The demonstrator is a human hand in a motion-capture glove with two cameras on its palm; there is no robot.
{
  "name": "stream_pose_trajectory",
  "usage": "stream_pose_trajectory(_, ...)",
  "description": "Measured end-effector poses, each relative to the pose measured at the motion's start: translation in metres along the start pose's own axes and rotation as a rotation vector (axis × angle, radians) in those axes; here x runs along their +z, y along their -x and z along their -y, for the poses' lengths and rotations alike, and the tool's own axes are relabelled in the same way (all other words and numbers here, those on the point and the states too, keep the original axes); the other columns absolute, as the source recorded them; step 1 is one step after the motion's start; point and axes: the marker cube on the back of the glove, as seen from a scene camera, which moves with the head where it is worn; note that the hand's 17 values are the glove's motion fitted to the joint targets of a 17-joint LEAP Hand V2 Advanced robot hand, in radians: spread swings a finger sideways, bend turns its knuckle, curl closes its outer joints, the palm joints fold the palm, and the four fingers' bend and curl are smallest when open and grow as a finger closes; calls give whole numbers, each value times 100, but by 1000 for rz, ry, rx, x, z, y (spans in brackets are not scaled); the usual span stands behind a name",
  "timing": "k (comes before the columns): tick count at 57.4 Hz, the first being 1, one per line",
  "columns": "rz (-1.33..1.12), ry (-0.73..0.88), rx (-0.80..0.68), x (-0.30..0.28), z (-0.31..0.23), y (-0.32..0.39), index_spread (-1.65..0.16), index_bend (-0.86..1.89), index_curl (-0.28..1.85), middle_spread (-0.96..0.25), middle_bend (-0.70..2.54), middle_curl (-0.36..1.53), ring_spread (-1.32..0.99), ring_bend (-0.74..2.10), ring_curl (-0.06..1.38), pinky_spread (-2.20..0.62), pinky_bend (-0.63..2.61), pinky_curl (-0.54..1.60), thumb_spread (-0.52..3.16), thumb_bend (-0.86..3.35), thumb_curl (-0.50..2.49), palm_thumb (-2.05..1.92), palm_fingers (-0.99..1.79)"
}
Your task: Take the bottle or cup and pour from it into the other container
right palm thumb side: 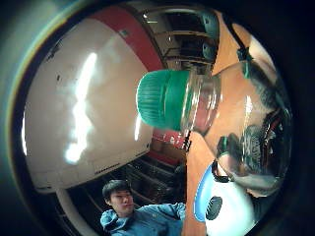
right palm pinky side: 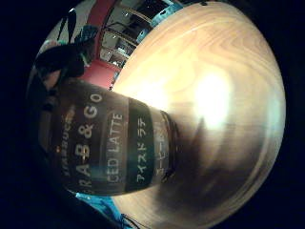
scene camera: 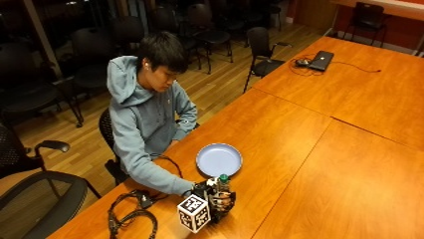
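Observation:
In the outside view my gloved right hand (scene camera: 215, 200) grips a bottle near the table's front edge, in front of the seated person. Only the bottle's green cap (scene camera: 224, 177) rises above the hand; the bottle is upright. The little finger side view shows its dark label (right palm pinky side: 105, 143) reading "GRAB & GO ICED LATTE", with its base down at the wooden table (right palm pinky side: 214, 71). The thumb side view shows the green cap (right palm thumb side: 160, 98) screwed on a clear neck. A light blue plate (scene camera: 218, 159) lies on the table just beyond the hand, its rim (right palm thumb side: 199, 196) visible beside the bottle.
A coil of black cable (scene camera: 132, 216) lies on the table left of my hand. A laptop (scene camera: 321, 59) with a cord sits at the far end. The wooden table (scene camera: 344, 149) stretches away to the right. Black chairs stand behind the person.

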Motion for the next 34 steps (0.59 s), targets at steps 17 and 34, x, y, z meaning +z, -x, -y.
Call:
stream_pose_trajectory(17, -142, 133, -29, 5, -8, 35, -14, 14, 36, -5, 34, 45, -14, 50, 38, -9, 44, 28, 37, -3, 61, 108, 105)
stream_pose_trajectory(34, -677, 473, -187, 40, -47, 108, -13, 13, 36, -7, 31, 48, -15, 46, 42, -14, 44, 32, 26, -3, 66, 109, 108)
